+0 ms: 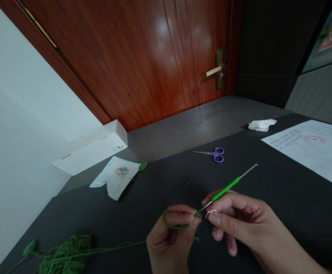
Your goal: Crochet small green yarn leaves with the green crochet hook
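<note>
My left hand (173, 232) is closed in a pinch on a small piece of green crochet (198, 215), with green yarn (176, 227) looped round its fingers. My right hand (237, 219) is closed around a double-ended crochet hook (226, 189) with a green grip. One end of the hook reaches the crochet piece, while the other points up and right. A small pink loop (211, 212), perhaps a stitch marker, sits at my right thumb and fingertip. Yarn runs left from my left hand to a green skein (69, 253).
Purple-handled scissors (217, 154) lie beyond my hands. A printed sheet (311, 148) and crumpled white tissue (262, 125) are at right. At left are a white packet (117, 177), green crocheted leaves (143, 166) and a white box (97, 146). A wooden door (143, 57) stands behind.
</note>
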Demonstrator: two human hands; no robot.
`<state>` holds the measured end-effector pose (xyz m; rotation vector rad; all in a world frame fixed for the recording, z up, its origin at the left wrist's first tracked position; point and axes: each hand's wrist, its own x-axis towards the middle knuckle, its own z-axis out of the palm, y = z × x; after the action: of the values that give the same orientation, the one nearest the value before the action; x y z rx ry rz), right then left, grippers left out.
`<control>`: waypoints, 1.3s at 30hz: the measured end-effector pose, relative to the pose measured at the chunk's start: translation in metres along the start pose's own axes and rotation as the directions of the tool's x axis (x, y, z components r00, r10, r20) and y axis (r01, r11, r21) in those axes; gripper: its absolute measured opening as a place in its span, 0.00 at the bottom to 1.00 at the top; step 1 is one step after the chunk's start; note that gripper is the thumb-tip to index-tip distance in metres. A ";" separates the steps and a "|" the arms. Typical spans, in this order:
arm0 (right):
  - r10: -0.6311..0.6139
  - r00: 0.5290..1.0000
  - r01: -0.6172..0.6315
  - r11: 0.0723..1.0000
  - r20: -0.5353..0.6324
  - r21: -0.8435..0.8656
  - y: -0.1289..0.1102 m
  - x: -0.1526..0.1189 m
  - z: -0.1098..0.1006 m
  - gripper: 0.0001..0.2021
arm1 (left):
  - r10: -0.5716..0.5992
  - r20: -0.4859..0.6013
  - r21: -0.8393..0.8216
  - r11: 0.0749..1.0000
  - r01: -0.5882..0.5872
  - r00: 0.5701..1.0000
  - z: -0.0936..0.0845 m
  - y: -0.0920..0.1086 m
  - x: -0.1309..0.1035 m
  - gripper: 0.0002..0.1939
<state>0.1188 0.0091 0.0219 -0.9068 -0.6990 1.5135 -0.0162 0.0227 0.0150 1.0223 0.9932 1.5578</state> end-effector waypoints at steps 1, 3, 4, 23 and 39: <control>0.019 1.000 -0.019 1.000 0.021 -0.005 -0.001 0.001 -0.001 0.06 | -0.006 -0.012 0.004 1.000 0.006 1.000 0.000 0.000 0.000 0.08; 0.059 0.996 -0.057 0.998 0.070 -0.026 -0.002 0.002 -0.002 0.05 | -0.011 -0.034 0.023 1.000 0.011 0.999 0.001 0.001 -0.001 0.08; 0.070 0.994 -0.067 0.997 0.089 -0.034 -0.002 0.003 -0.003 0.05 | -0.009 -0.040 0.037 0.999 0.010 0.999 0.001 0.001 -0.002 0.08; 0.243 0.948 -0.255 0.966 0.204 0.035 -0.017 0.008 -0.003 0.05 | 0.048 0.103 0.095 0.994 -0.058 0.993 -0.002 0.001 -0.001 0.09; 0.380 0.918 -0.394 0.905 0.112 0.158 -0.025 -0.002 -0.004 0.04 | -0.009 0.235 -0.023 1.000 0.015 0.972 -0.009 0.002 0.005 0.08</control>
<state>0.1349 0.0105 0.0408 -0.8870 -0.4423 1.9420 -0.0263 0.0261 0.0142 1.1517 0.8129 1.3973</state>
